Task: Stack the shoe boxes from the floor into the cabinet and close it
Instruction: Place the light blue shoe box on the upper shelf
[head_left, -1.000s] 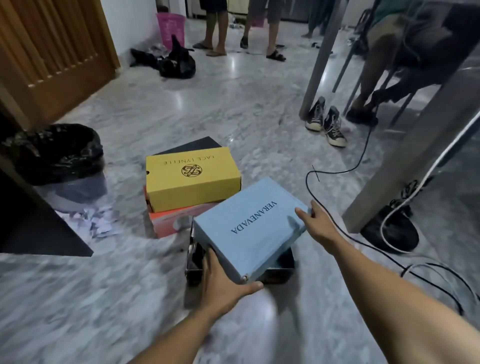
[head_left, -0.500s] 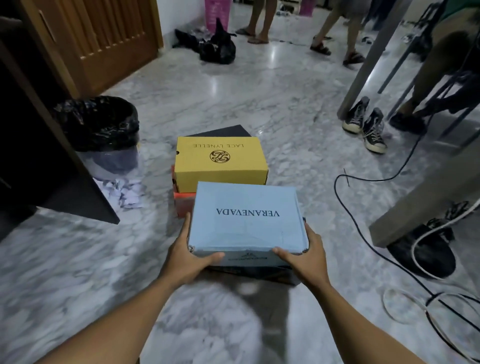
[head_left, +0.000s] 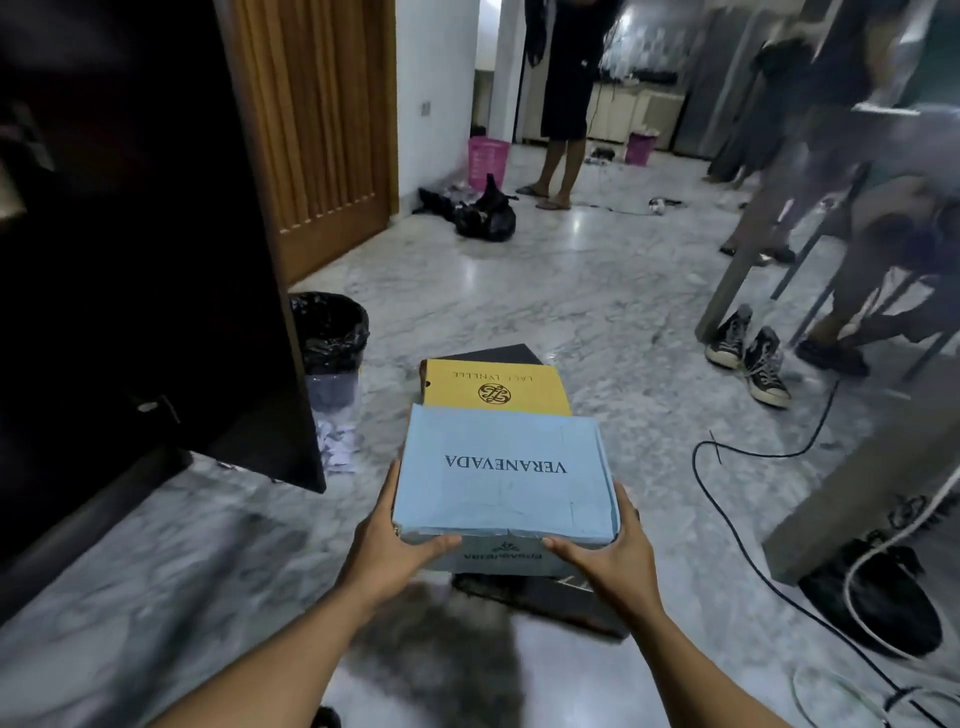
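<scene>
Mid-floor, front and centre: blue shoe box (head_left: 504, 475) gripped at its near corners, left hand (head_left: 392, 543) on the left corner, right hand (head_left: 605, 558) on the right, thumbs over the lid edge, fingers wrapped beneath. Looks lifted clear of the dark box (head_left: 545, 597) underneath, though contact at the far edge hard to rule out. Lid seated, box roughly level.

Still on the floor: yellow box (head_left: 493, 389) just behind, stacked on a black box (head_left: 498, 353) showing past its far edge. Cabinet (head_left: 104, 260) to the left, door (head_left: 249, 312) swung open, interior too dark to read shelf layout.

For a clean carry, probably:
- keep thumbs pressing lid down; loose lid likely to pop if squeezed only from the sides
- hold level, swing left in one arc, clear the door's lower corner
- watch the bin (head_left: 330, 338) and paper scraps (head_left: 337, 447) beside the door
- mind the cable (head_left: 753, 545) on the right when stepping
- slide in square, push to the back, leave room for the rest
</scene>
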